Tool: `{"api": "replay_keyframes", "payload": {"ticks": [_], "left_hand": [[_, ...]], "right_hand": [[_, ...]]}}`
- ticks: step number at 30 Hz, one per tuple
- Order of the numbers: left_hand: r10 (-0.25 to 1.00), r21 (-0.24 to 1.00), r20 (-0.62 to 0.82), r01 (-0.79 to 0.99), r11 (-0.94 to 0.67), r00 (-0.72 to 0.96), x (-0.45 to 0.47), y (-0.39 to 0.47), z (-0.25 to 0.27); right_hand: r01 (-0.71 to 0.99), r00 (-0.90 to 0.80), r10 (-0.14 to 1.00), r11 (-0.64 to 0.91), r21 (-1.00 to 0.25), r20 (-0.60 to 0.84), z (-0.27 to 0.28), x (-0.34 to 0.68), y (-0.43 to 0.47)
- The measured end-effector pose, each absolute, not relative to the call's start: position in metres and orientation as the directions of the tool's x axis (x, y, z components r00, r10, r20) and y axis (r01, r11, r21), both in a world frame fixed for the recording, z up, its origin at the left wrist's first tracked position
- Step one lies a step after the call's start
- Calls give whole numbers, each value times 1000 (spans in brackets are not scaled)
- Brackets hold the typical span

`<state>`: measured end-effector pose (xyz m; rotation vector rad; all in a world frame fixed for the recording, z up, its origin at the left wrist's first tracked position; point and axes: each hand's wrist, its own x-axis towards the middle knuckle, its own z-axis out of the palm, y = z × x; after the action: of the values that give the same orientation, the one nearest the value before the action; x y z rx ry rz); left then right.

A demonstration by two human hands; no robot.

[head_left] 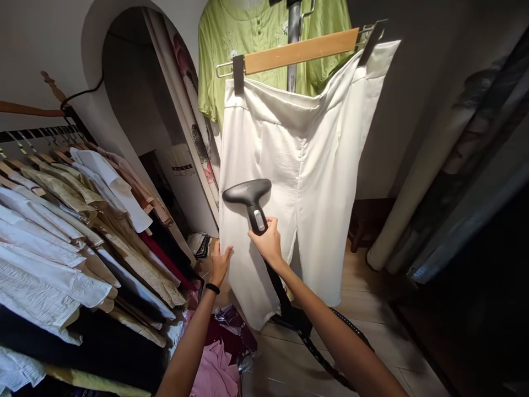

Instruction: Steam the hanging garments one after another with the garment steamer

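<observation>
White trousers (322, 182) hang by the waistband from a wooden clip hanger (301, 52). My right hand (268, 241) is wrapped round the handle of a black garment steamer (248, 193). The steamer's wide head lies against the front of the trouser leg on the left, or just off it; I cannot tell which. At that leg's outer edge, my left hand (221, 262) has its thumb in front and its fingers behind the cloth, gripping the trousers. A black band circles the left wrist. The steamer's dark hose (279, 286) runs down behind my right forearm.
Behind the trousers hangs a green blouse (235, 33) on a metal pole (294, 33). A rail of clothes (82, 220) fills the left side. Pink cloth (217, 369) and plastic-wrapped items lie on the floor below. Rolled material (433, 165) leans at right, near a dark stool (370, 220).
</observation>
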<state>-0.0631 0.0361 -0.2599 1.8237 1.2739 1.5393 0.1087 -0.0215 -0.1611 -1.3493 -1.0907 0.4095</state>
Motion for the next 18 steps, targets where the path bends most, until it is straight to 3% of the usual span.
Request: {"api": "replay_keyframes", "payload": {"ticks": [3,9,18], "left_hand": [[896,850,442,298,-434,43,-74,41,-276],[953,914,300,273,-299,39,-98,52,-316],[964,913,266,313,-261,29,-114,47,-340]], "right_hand": [[335,495,787,217,-917,367,-184,103,-20],[316,513,799,164,-935,313,-235,89,-9],[329,486,818,156,-932,308,-323,88,10]]}}
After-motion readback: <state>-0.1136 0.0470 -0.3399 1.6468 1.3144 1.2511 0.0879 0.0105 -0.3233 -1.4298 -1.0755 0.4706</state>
